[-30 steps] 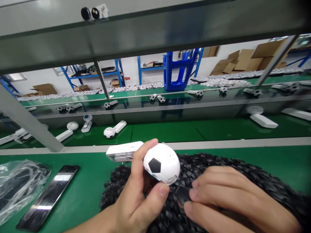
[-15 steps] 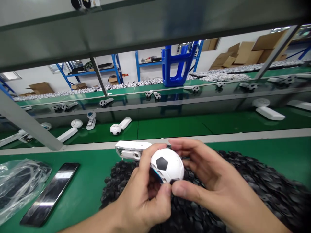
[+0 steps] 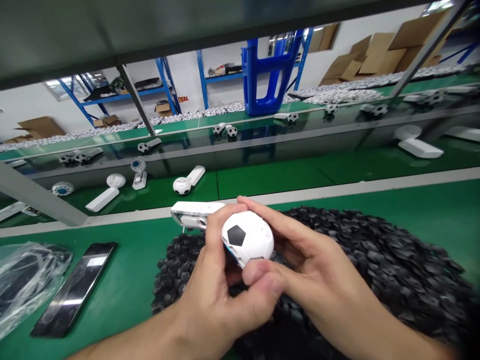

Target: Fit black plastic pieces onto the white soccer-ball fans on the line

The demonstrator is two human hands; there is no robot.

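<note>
Head view: you are gripping the white soccer-ball shell [image 3: 247,237] with both your left hand [image 3: 213,270] and right hand [image 3: 303,265] closed around it, steadying it above the heap of black pentagon patches [image 3: 390,260], which is lying within reach on the green workbench [image 3: 442,210].

Head-worn camera looks forward and down at hands [image 3: 221,295] [image 3: 311,265].

Left hand [image 3: 210,285]: raised from lower left, palm turned inward, fingers [image 3: 219,227] curled upward. Right hand [image 3: 311,265]: raised from lower right, palm turned inward, fingers [image 3: 270,215] reaching up and across, slightly spread. Thumbs [image 3: 262,276]: meeting low at centre, blurred. Left forearm [image 3: 127,340], right forearm [image 3: 378,327]: bare, converging.
</note>
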